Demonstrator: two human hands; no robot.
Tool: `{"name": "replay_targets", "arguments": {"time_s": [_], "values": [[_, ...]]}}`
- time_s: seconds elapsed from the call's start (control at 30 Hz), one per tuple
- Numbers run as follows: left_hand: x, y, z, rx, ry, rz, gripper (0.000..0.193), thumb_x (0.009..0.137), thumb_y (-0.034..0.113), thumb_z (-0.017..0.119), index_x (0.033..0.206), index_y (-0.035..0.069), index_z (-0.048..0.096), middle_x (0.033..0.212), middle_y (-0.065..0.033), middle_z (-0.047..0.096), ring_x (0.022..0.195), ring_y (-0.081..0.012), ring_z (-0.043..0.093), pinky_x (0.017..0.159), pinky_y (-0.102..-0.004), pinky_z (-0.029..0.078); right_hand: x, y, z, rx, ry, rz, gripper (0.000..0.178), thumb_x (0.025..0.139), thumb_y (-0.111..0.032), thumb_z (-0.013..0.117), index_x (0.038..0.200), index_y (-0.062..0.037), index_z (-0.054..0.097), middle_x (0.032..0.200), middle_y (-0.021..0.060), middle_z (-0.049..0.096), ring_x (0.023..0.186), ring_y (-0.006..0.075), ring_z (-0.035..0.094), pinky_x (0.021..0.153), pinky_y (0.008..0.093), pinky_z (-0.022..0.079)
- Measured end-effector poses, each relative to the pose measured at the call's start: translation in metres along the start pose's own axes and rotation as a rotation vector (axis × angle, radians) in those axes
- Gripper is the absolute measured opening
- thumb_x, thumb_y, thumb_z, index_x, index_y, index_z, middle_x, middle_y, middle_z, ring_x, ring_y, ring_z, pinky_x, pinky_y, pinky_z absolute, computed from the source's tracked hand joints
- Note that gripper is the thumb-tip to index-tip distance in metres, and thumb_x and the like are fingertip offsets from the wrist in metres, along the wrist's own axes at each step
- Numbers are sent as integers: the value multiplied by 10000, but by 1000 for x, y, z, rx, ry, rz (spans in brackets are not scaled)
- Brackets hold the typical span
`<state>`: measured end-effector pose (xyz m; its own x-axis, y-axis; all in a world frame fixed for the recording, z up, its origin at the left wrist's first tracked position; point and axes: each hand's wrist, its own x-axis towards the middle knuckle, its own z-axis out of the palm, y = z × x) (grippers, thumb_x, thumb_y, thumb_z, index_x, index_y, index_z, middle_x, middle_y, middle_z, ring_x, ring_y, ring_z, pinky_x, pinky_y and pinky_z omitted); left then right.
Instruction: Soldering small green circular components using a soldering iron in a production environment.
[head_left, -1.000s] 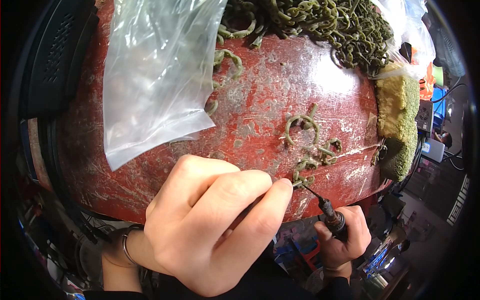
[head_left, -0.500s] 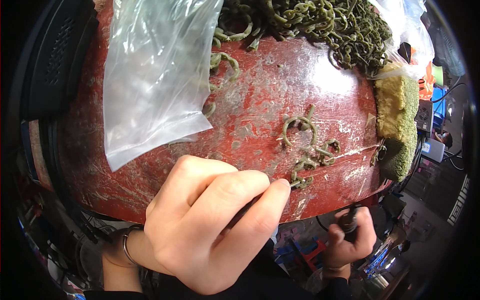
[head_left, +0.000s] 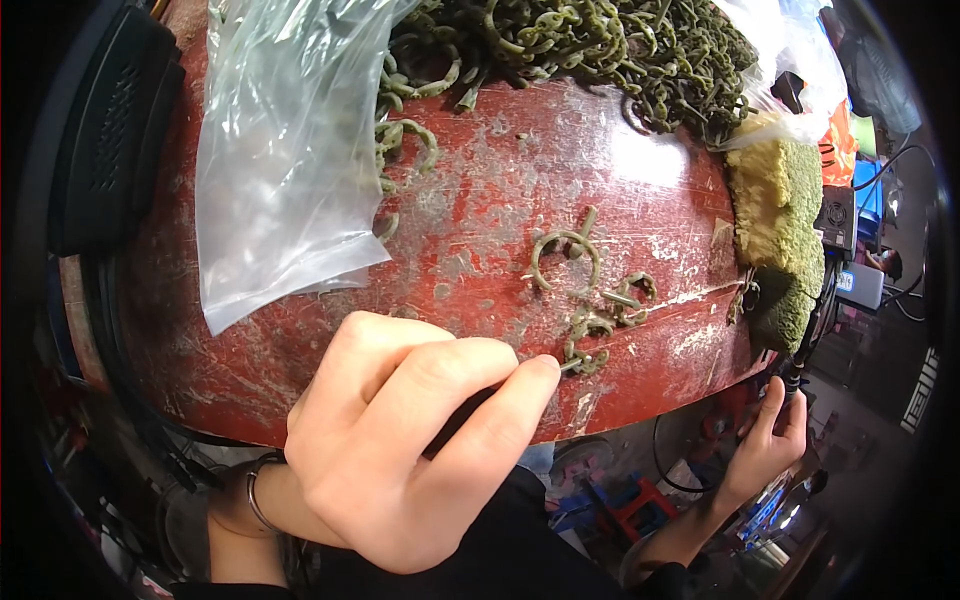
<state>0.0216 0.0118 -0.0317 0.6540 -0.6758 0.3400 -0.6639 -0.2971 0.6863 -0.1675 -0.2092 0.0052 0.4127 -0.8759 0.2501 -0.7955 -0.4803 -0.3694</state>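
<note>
My left hand (head_left: 420,440) is closed in a pinch above the near edge of the red table. At its fingertips is a small olive-green ringed piece (head_left: 587,358), whose thin stem meets the thumb and forefinger. Off to the right, my right hand (head_left: 770,445) grips a dark pen-like tool (head_left: 793,380); its upper end is at the lower end of a yellow-green foam block (head_left: 785,225). Just beyond the left fingertips lie a larger green ring with a stem (head_left: 538,265) and a smaller ringed piece (head_left: 640,292).
A heap of green chain-like pieces (head_left: 620,50) covers the far side of the scratched red table (head_left: 480,220). Clear plastic bag (head_left: 290,190) lies at left, over some loose rings. A black vented device (head_left: 115,130) stands at the left edge. A black cable (head_left: 660,465) loops below the table.
My right hand has moved right and up with the dark tool, reaching the foam block's end. My left hand keeps its pinch by the ringed piece. The whole view has shifted slightly.
</note>
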Motion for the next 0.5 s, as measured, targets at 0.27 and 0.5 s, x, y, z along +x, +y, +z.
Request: {"name": "replay_targets", "arguments": {"time_s": [0.27,0.5], "values": [[2,0,1,-7,34,6,280,569,23,743,825,98,660,755,-4,540,668,-178,478,554,-262,411,-4,-10,0,-27,47,7,162,866,-141,541,796,5,552,562,-26,450,436,22,350,388,180,243],[2,3,4,-20,114,-13,300,548,20,751,828,78,660,724,-11,543,638,-177,480,534,-263,407,-33,-66,17,507,-500,-68,295,676,-85,737,898,27,577,608,5,524,513,63,490,453,170,360]]}}
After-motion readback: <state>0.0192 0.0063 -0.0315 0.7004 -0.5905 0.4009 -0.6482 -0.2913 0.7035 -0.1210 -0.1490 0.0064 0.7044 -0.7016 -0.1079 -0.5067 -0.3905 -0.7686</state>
